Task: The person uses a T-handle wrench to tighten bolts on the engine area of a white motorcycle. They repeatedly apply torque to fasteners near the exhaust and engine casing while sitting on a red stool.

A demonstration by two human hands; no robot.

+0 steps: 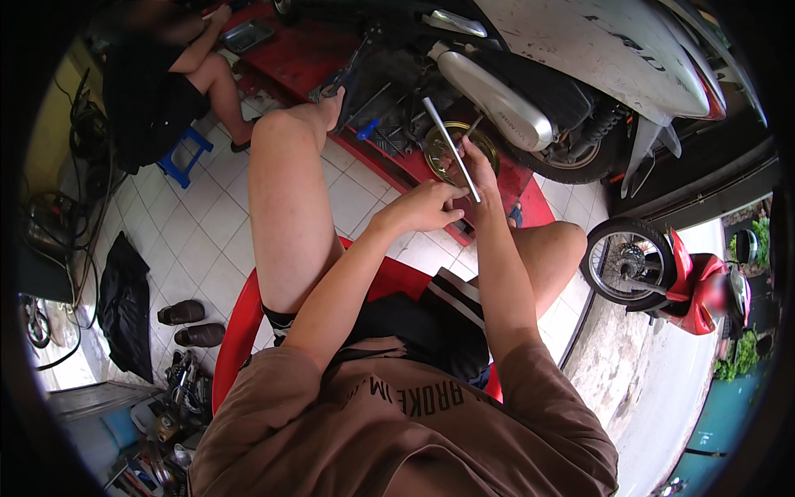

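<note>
A long, thin silver bar [443,129] slants across my right hand [483,172], whose thumb and fingers are closed around its middle to lower part. My left hand [421,207] is beside the bar's lower end, palm down. Its fingers are loosely bent and apart, with the index finger reaching close to the bar; whether it touches cannot be made out. Beyond my right hand is a round golden pan [432,159] on a red platform [397,171], with a metal shaft showing over it. Several metal tools and a blue-handled tool [368,129] lie left of the pan.
A motorbike [497,95] stands on the platform ahead. Another person [153,83] sits at the far left by a blue stool [185,157]. I sit on a red chair [233,348]. Dark shoes [199,335] lie on the tiles; a red motorbike [691,282] is at the right.
</note>
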